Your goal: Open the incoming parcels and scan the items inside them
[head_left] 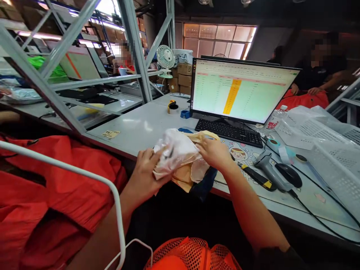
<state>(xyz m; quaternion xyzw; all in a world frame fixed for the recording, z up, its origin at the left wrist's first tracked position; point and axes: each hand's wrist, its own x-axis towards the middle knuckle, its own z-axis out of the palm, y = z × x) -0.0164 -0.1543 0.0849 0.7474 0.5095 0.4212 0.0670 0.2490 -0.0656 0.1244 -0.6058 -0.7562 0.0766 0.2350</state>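
Note:
My left hand (144, 178) is closed on a crumpled white plastic bag (176, 152) at the table's front edge. My right hand (215, 152) grips the upper right of the same bundle, where pale yellow fabric (209, 134) shows between its fingers. More yellow cloth (183, 179) hangs below the bag, with a dark blue piece (204, 185) beside it. Whether the cloth lies inside the bag or against it, I cannot tell. My fingertips are partly hidden by the bundle.
Beyond the bundle stand a keyboard (229, 132) and a monitor (242, 90). To the right lie a yellow-black utility knife (258, 177), a barcode scanner (271, 170), a mouse (289, 175) and white plastic baskets (337, 165). Tape rolls (185, 114) sit behind. Red bags (64, 180) hang at left.

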